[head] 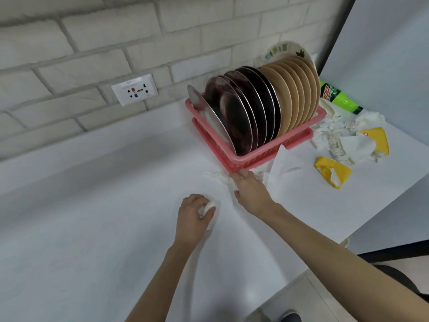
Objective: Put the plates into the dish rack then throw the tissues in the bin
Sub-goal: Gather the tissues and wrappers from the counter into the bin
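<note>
Left hand (pixel 193 214), tissue (pixel 208 207) (balled) inside — gripped

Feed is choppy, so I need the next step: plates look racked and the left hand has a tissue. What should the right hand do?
Probably close the right hand on the crumpled tissue it touches at the near corner of the pink rack, then lift. The plates stand racked, the left hand grips a wad, and more tissues lie right of the rack.
</note>
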